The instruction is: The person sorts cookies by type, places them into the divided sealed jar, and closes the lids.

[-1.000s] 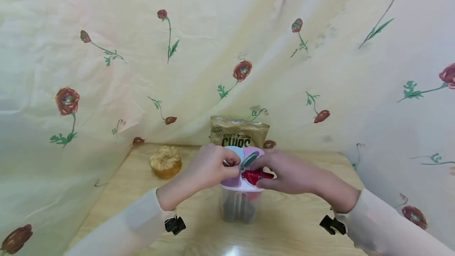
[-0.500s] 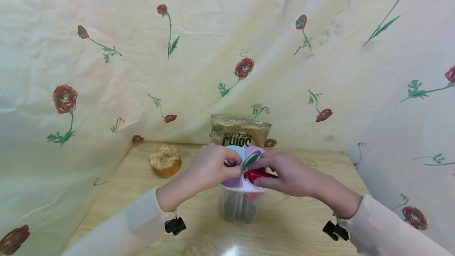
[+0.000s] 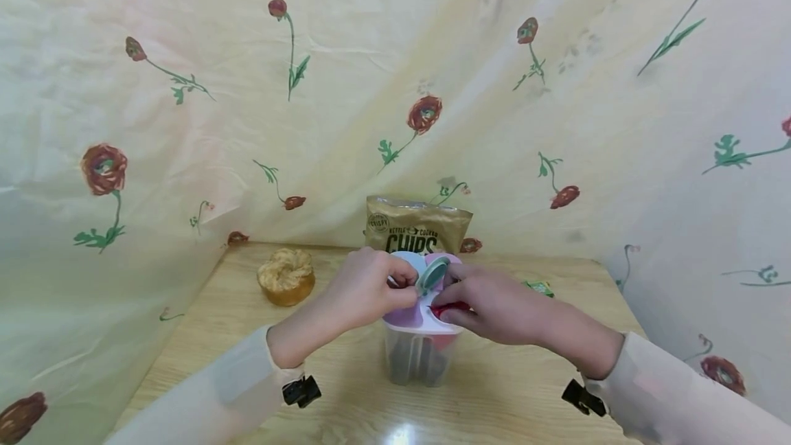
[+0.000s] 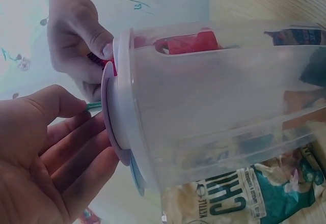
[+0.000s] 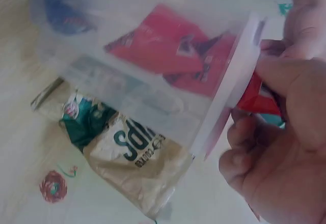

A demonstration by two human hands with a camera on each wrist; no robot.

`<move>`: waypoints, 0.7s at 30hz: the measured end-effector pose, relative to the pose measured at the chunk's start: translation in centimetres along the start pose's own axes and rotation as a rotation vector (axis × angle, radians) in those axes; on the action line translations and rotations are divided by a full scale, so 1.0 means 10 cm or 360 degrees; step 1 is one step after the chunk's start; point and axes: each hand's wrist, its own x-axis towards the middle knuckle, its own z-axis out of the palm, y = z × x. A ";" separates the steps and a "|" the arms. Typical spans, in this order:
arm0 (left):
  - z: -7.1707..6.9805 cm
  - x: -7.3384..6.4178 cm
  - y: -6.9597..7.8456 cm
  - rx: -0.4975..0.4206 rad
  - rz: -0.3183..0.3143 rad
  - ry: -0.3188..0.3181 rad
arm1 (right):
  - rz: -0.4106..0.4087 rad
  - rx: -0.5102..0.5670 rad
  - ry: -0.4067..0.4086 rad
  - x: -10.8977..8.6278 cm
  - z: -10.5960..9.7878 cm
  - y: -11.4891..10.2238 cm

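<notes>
A clear plastic container (image 3: 417, 359) stands upright on the table, its white top fitted with pastel flip lids. My left hand (image 3: 371, 287) pinches the raised green lid (image 3: 434, 275) between thumb and finger. Its other fingers lie by the purple lid (image 4: 109, 114) in the left wrist view. My right hand (image 3: 494, 304) grips a red packet (image 3: 450, 309), partly down in the opening at the top's right. Through the wall, the right wrist view shows red packets (image 5: 163, 43) inside and something blue (image 5: 63, 12) near the base. The fingers hide part of the gripped packet.
A brown chips bag (image 3: 417, 225) stands right behind the container. To the left lies a round bread-like bun (image 3: 286, 278). Behind my right wrist is a small green packet (image 3: 540, 288). A floral cloth (image 3: 334, 122) hangs behind the wooden table (image 3: 346, 390).
The red packet has sunk lower into the opening, so less of it shows. My right hand has shifted slightly, and the green packet behind it has come into sight. The left hand keeps its hold.
</notes>
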 end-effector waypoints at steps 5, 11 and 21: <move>0.00 -0.01 0.01 0.0009 -0.0015 -0.0007 | 0.0108 0.0182 0.0120 -0.03 -0.01 -0.01; 0.01 0.00 0.02 0.0020 -0.0031 0.0012 | 0.0143 0.0209 0.0347 -0.16 -0.03 0.06; 0.02 -0.01 0.03 0.0034 -0.0046 0.0019 | -0.0015 0.0079 0.0332 -0.11 -0.03 0.11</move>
